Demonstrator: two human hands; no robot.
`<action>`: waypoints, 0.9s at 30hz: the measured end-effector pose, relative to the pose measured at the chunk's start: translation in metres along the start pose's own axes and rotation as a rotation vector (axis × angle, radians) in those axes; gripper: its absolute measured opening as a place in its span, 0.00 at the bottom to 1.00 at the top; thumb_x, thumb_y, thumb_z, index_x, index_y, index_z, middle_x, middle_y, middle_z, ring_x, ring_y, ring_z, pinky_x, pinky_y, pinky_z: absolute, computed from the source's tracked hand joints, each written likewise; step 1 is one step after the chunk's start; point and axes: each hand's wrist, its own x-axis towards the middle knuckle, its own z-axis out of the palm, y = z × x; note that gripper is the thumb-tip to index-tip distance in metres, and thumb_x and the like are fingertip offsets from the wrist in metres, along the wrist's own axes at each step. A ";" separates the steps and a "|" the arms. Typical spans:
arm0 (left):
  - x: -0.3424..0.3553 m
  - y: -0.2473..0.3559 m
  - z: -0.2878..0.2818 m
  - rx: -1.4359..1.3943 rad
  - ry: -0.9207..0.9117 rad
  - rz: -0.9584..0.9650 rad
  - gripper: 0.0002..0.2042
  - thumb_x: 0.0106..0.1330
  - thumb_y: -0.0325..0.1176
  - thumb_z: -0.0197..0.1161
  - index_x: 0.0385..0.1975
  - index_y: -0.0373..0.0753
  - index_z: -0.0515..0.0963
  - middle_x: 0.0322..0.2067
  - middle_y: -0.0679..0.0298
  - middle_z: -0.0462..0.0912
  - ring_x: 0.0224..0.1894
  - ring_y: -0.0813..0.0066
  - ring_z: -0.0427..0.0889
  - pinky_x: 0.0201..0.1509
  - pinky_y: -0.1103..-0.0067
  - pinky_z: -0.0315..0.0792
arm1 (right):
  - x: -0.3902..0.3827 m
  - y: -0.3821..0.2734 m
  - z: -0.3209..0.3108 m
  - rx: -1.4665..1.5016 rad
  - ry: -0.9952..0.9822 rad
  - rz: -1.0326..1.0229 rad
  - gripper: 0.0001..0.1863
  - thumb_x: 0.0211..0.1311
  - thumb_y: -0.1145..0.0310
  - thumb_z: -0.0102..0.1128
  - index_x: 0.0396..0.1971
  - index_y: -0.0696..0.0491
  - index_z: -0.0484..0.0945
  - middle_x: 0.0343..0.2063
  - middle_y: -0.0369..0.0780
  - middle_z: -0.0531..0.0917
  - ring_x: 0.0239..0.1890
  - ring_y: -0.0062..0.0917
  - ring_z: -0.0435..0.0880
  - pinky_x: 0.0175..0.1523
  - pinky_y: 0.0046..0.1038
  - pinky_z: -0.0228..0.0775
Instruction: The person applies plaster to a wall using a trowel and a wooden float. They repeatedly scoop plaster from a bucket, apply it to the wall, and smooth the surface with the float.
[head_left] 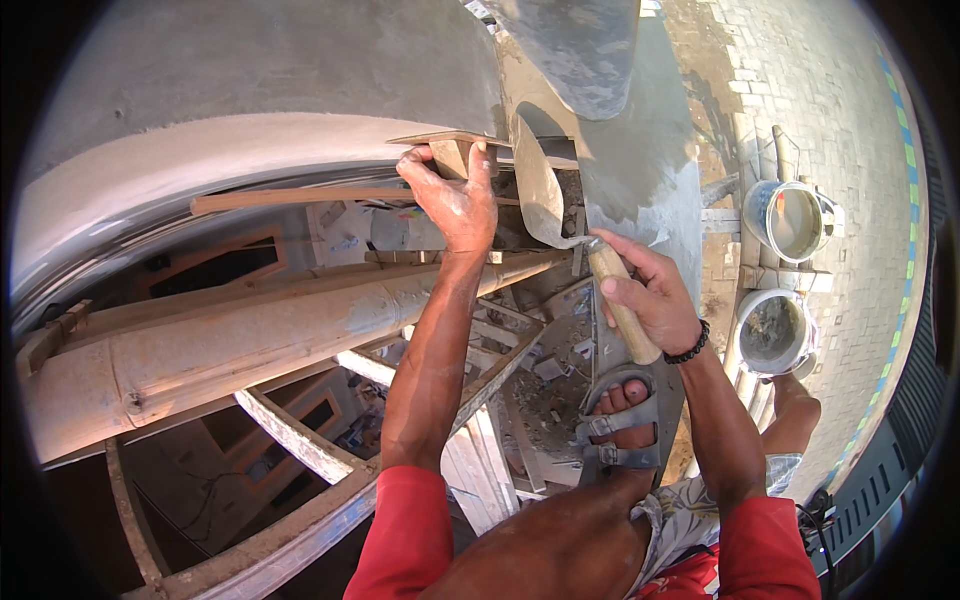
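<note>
Left hand (455,205) clamped on a tan wooden block grip (452,157), thumb one side, fingers the other. Block sits under a thin flat plate (450,138), held by the lower edge of the broad smooth grey plastered surface (290,60); from here I can't tell if they touch.

Right hand (655,290) wrapped round the pale cylindrical wooden handle (624,308) of a trowel, thumb along it, black beaded bracelet (688,343) on the wrist. Trowel blade (540,190), long and coated grey-tan, points away from the person, its tip near the plate's right end. Blade is just beside the left edge of a wet-looking grey cement strip (640,165).

Thick tan bamboo pole (230,350) runs under the left forearm, pale wooden ladder-like frame (300,435) below. Grey strapped sandal (620,455) on one foot, near the strip's lower end. Two round white buckets, the far one (757,215) and the near one (746,340), stand between the strip's right edge and the blue-and-green striped edge (912,180) of the pale block paving (850,130). Near bucket has grey stuff inside.
</note>
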 end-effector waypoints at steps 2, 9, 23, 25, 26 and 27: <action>0.000 0.000 0.000 0.011 0.003 -0.001 0.23 0.57 0.35 0.67 0.39 0.32 0.58 0.39 0.58 0.59 0.43 0.69 0.60 0.53 0.72 0.58 | 0.003 0.004 0.006 0.018 0.025 -0.010 0.28 0.59 0.72 0.60 0.60 0.57 0.65 0.37 0.36 0.75 0.24 0.14 0.74 0.28 0.17 0.70; 0.000 0.001 -0.001 -0.005 0.009 -0.004 0.24 0.57 0.36 0.68 0.39 0.32 0.58 0.39 0.57 0.59 0.43 0.68 0.60 0.53 0.72 0.58 | 0.009 0.008 0.020 -0.047 0.091 -0.001 0.29 0.59 0.70 0.61 0.60 0.58 0.65 0.44 0.39 0.76 0.32 0.17 0.77 0.35 0.20 0.73; 0.000 -0.007 0.001 -0.053 0.039 -0.021 0.22 0.54 0.30 0.68 0.40 0.32 0.59 0.38 0.57 0.61 0.42 0.68 0.62 0.50 0.71 0.60 | -0.019 -0.001 0.028 -0.460 0.064 -0.286 0.29 0.56 0.69 0.60 0.57 0.62 0.66 0.43 0.48 0.79 0.41 0.25 0.79 0.48 0.28 0.71; 0.000 0.003 0.001 -0.077 0.016 -0.035 0.23 0.56 0.33 0.68 0.39 0.34 0.58 0.38 0.60 0.59 0.43 0.71 0.59 0.52 0.74 0.58 | -0.021 0.001 0.024 -0.273 0.083 -0.184 0.28 0.57 0.70 0.60 0.58 0.61 0.66 0.41 0.44 0.79 0.35 0.22 0.79 0.41 0.25 0.73; -0.001 0.001 0.001 -0.053 0.013 -0.026 0.23 0.56 0.33 0.68 0.39 0.34 0.58 0.38 0.60 0.59 0.43 0.71 0.59 0.52 0.74 0.58 | -0.019 -0.001 0.022 -0.153 0.096 -0.079 0.28 0.57 0.70 0.60 0.58 0.60 0.66 0.39 0.42 0.78 0.32 0.20 0.78 0.37 0.24 0.73; 0.000 0.000 0.001 -0.030 0.013 -0.014 0.23 0.56 0.33 0.68 0.39 0.34 0.58 0.38 0.60 0.59 0.43 0.71 0.59 0.52 0.74 0.58 | -0.015 -0.004 0.021 -0.032 0.107 0.023 0.28 0.57 0.70 0.60 0.59 0.60 0.66 0.38 0.40 0.78 0.29 0.18 0.77 0.33 0.22 0.73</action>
